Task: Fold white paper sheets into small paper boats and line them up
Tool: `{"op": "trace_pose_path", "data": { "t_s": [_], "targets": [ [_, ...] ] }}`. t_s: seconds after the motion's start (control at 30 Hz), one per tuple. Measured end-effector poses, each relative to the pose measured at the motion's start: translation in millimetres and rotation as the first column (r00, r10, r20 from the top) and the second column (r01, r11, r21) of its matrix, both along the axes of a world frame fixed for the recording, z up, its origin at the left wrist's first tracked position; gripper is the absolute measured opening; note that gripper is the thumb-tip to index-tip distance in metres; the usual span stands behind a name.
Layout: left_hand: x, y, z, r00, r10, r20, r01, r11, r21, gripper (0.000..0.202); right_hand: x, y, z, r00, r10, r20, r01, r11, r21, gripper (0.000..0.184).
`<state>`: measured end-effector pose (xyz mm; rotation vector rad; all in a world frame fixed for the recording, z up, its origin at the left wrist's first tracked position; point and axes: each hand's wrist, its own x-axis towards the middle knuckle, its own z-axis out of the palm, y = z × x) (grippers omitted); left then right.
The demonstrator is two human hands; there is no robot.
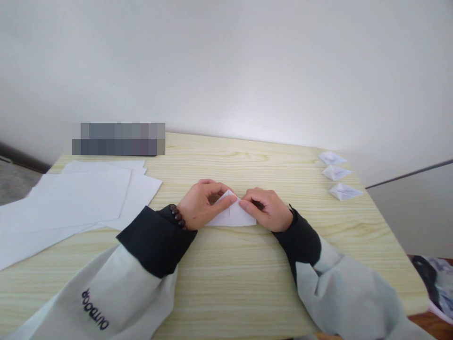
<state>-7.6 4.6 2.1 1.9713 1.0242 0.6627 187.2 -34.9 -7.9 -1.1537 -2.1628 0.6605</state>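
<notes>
A small folded white paper piece (pixel 230 215), roughly triangular, lies on the pale wooden table (pixel 247 283) in the middle. My left hand (pixel 200 203), with a dark bead bracelet at the wrist, has its fingers curled onto the paper's left edge. My right hand (pixel 265 208) pinches the paper's right edge, thumb and fingertips pressed at the top point. Both hands meet over the fold.
Loose white paper sheets (pixel 78 198) are spread over the table's left side. Three small folded paper shapes (pixel 336 172) sit in a row near the far right edge. A dark flat object (pixel 116 139) lies at the back left against the white wall.
</notes>
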Motion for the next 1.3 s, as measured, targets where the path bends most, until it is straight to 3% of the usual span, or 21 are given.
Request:
{"op": "trace_pose_path", "data": {
  "t_s": [0.3, 0.53, 0.7, 0.87, 1.13, 1.3],
  "targets": [
    [0.2, 0.2, -3.4, 1.0, -0.009, -0.02, 0.011, 0.998, 0.067, 0.024, -2.7, 0.9, -3.1, 0.999, 0.006, 0.04, -0.009, 0.997, 0.071, 0.021],
    [1.2, 0.8, -1.3, 0.999, 0.034, 0.014, -0.034, 0.999, -0.001, 0.029, -1.4, -0.9, -1.2, 0.997, -0.077, -0.019, 0.077, 0.997, 0.017, 0.021],
    [0.7, 0.9, -3.7, 0.996, -0.01, 0.09, 0.022, 0.991, -0.13, 0.032, -0.4, -1.9, -3.1, 0.98, -0.192, -0.046, 0.192, 0.981, -0.008, 0.024],
    [0.1, 0.2, -5.2, 0.989, -0.042, 0.139, 0.071, 0.975, -0.211, 0.034, -1.1, -2.0, -3.1, 0.975, -0.213, -0.066, 0.211, 0.977, -0.027, 0.025],
    [-0.6, 1.3, -5.3, 0.997, -0.02, 0.072, 0.032, 0.982, -0.184, 0.031, -2.1, -1.7, -1.7, 0.982, -0.186, -0.018, 0.186, 0.982, -0.016, 0.024],
    [-1.9, 0.9, -7.4, 0.999, -0.004, 0.048, 0.01, 0.991, -0.132, 0.042, -1.2, -2.1, -3.5, 0.969, -0.245, -0.015, 0.245, 0.969, 0.015, 0.024]
  ]
}}
